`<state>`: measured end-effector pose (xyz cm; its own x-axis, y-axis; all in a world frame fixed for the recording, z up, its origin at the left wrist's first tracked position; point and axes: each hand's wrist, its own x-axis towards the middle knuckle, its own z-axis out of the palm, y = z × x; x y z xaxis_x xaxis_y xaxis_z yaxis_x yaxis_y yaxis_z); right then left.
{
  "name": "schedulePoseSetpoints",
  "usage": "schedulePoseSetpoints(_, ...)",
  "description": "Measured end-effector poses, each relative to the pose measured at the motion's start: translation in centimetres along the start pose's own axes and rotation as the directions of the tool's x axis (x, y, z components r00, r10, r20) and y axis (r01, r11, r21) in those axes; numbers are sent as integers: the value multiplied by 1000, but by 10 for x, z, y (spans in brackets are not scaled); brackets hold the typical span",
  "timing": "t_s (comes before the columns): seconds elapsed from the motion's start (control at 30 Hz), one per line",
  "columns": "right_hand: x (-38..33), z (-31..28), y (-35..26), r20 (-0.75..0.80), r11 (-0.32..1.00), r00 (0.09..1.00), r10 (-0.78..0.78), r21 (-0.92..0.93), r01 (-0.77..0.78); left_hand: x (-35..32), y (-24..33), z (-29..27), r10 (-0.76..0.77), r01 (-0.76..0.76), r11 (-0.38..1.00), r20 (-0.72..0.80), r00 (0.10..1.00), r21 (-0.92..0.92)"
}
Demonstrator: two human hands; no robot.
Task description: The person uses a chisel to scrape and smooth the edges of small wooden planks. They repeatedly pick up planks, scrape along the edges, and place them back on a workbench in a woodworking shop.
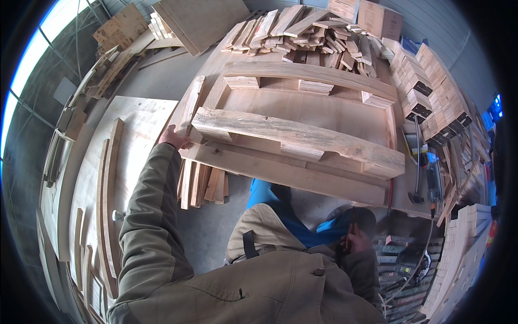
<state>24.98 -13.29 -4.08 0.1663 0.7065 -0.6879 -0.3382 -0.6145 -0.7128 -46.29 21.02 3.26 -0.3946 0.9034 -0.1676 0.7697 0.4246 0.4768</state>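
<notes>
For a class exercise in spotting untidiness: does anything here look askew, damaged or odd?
The board pile at the back looks untidy: its pieces lie at mixed angles, unlike the orderly timber stacks at right. The nearer raised beam has greyish streaks, perhaps just staining. No breakage or spill stands out.

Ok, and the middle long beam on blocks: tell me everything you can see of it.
The beam is long, pale wood with dark grey streaks. It lies slantwise across the picture, right end lower, on three blocks near both ends and about midway. The left hand is near its left end, apparently apart from it.
</notes>
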Motion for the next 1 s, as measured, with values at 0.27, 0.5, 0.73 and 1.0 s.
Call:
schedulePoseSetpoints(0.27, 0, 1, 0, -5, 1000, 1000, 26, 12, -26, 11, 16, -4, 11, -12, 995, 6, 1000, 102)
schedulePoseSetpoints(0.5, -1, 2, -3, -13, 998, 1000, 25, -64, -26, 26, 3, 5, -25, 27, 997, -33, 999, 72)
schedulePoseSetpoints(0.73, -1, 2, -1, -14, 998, 1000, -2, -66, 1, 9, 16, 1, 27, 5, 979, -156, 987, 205)
schedulePoseSetpoints(1.0, 3, 2, -5, -15, 998, 999, 35, -43, -36, 7, 16, 0, 55, -30, 963, -87, 995, 267)
